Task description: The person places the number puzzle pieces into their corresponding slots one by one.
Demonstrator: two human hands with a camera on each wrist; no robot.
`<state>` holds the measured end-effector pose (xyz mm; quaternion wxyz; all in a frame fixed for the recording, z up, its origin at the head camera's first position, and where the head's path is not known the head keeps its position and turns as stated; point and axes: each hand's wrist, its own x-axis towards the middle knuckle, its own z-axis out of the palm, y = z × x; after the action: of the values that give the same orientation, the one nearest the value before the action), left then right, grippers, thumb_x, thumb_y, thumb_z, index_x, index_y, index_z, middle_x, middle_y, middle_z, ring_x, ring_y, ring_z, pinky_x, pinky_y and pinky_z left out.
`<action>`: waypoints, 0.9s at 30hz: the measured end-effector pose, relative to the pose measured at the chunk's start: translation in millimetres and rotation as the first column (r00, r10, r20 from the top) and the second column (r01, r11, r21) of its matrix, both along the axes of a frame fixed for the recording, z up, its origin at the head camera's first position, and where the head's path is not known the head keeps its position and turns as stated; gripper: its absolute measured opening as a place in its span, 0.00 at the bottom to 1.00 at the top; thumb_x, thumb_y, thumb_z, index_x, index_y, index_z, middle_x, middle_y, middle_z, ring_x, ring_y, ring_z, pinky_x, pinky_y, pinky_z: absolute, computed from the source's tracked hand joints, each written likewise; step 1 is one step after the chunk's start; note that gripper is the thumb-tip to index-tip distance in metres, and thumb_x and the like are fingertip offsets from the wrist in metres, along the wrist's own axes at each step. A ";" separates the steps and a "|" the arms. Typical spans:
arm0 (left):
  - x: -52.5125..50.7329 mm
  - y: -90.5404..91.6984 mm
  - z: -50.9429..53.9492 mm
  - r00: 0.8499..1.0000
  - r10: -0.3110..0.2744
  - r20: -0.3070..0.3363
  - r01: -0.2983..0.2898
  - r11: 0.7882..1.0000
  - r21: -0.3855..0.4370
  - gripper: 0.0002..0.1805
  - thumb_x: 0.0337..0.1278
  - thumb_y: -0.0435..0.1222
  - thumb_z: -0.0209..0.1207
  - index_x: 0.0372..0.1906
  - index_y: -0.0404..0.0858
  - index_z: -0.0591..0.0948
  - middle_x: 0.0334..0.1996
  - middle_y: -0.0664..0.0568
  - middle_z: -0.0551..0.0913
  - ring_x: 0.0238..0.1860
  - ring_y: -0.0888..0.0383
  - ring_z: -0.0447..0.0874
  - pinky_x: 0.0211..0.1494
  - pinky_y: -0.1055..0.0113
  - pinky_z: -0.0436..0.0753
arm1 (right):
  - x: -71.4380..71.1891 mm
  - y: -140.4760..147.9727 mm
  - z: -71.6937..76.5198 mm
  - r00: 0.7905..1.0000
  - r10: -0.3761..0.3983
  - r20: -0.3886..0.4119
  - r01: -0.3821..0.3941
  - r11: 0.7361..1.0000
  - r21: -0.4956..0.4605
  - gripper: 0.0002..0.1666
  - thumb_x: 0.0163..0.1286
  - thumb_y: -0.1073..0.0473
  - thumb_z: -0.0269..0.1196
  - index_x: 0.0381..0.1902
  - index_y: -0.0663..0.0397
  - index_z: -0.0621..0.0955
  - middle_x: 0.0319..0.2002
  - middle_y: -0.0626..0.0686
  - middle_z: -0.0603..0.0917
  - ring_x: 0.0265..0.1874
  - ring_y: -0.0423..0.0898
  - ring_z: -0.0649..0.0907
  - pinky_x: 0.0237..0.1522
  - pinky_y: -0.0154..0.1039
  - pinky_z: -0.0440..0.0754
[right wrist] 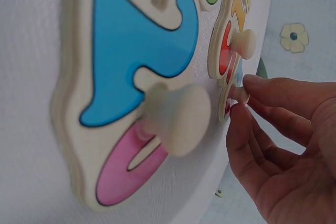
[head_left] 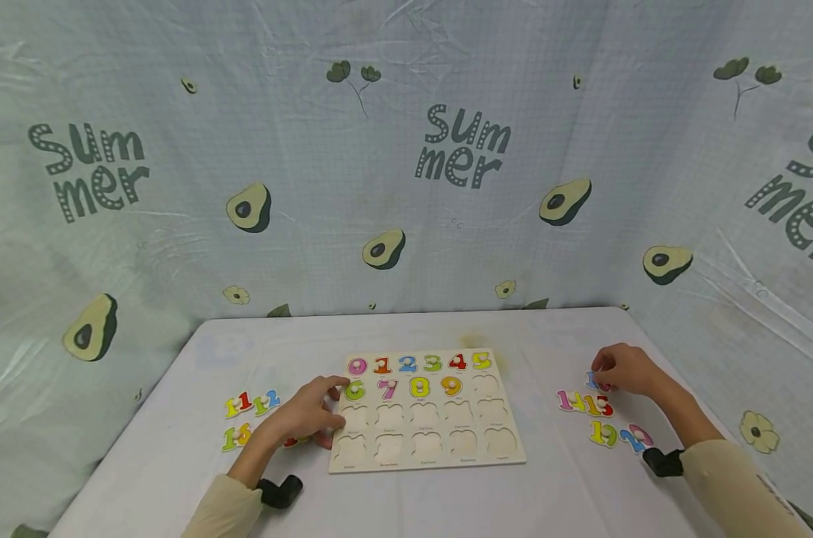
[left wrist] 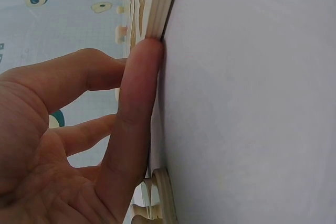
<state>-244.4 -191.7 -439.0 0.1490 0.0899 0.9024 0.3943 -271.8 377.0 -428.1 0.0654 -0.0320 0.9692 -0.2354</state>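
A wooden number puzzle board (head_left: 406, 469) lies on the table. My left hand (head_left: 305, 411) rests at its left side, fairly straight fingers touching it; in the left wrist view a finger (left wrist: 139, 85) presses against the board's edge (left wrist: 161, 3). Thumb and fingertips of my right hand (head_left: 630, 370) pinch the knob (right wrist: 239, 95) of a blue-and-red number piece (head_left: 592, 381), whose second digit is largely hidden. Just nearer me are the 14 piece (head_left: 571, 401) and the 15 piece (head_left: 598, 406), then the 19 (head_left: 603, 434) and the 20 (right wrist: 142, 40).
Left of the board lie the 11 piece (head_left: 238, 404), the 12 (head_left: 267, 402) and the 16 (head_left: 237, 436); another piece is partly hidden by my left arm. Digits 0 to 9 fill the board's upper recesses; shaped recesses show below. A patterned curtain (head_left: 299, 261) hangs behind the table.
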 end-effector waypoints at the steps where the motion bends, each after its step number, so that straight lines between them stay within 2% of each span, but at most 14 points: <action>1: 0.1 0.1 -0.3 1.000 0.002 0.009 -0.002 1.000 0.009 0.39 0.54 0.29 0.72 0.72 0.38 0.72 0.55 0.43 0.77 0.36 0.54 0.77 0.29 0.63 0.81 | 0.0 0.1 0.0 1.000 0.000 0.006 0.000 1.000 -0.001 0.09 0.66 0.63 0.67 0.40 0.66 0.82 0.31 0.53 0.83 0.29 0.46 0.78 0.33 0.39 0.80; 6: 0.8 0.3 -0.6 1.000 -0.001 0.016 0.001 1.000 0.031 0.39 0.54 0.28 0.71 0.72 0.37 0.72 0.55 0.42 0.76 0.33 0.54 0.77 0.27 0.62 0.82 | -0.5 0.3 -1.4 1.000 0.005 0.010 -0.005 1.000 -0.001 0.08 0.65 0.64 0.66 0.39 0.66 0.82 0.31 0.54 0.83 0.29 0.47 0.78 0.33 0.39 0.80; 13: -0.4 0.5 0.3 1.000 -0.010 -0.011 0.010 1.000 -0.002 0.39 0.53 0.29 0.72 0.72 0.37 0.72 0.55 0.43 0.77 0.38 0.54 0.76 0.30 0.64 0.79 | -0.7 -0.3 -2.8 1.000 -0.003 0.008 0.003 1.000 0.019 0.07 0.65 0.64 0.67 0.36 0.65 0.81 0.29 0.54 0.82 0.29 0.47 0.78 0.34 0.39 0.81; 21: -2.3 0.3 0.3 1.000 -0.013 -0.010 0.013 1.000 -0.004 0.39 0.53 0.30 0.72 0.72 0.37 0.72 0.55 0.43 0.77 0.38 0.54 0.75 0.30 0.64 0.79 | -0.8 1.1 -2.4 1.000 -0.012 0.015 0.011 0.999 0.038 0.07 0.65 0.63 0.67 0.35 0.64 0.83 0.27 0.54 0.81 0.28 0.48 0.77 0.33 0.38 0.81; 27: -2.5 -0.5 0.7 1.000 -0.005 -0.007 0.005 1.000 -0.019 0.39 0.53 0.30 0.73 0.72 0.38 0.73 0.55 0.44 0.77 0.40 0.53 0.75 0.33 0.63 0.78 | -1.5 0.6 -4.0 1.000 -0.013 0.007 0.012 0.999 0.042 0.06 0.65 0.63 0.67 0.35 0.64 0.83 0.27 0.52 0.81 0.28 0.47 0.77 0.33 0.38 0.81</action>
<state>-246.9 -192.2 -438.4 0.1478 0.0923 0.9064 0.3848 -273.3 377.6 -432.1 0.0681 -0.0238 0.9738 -0.2155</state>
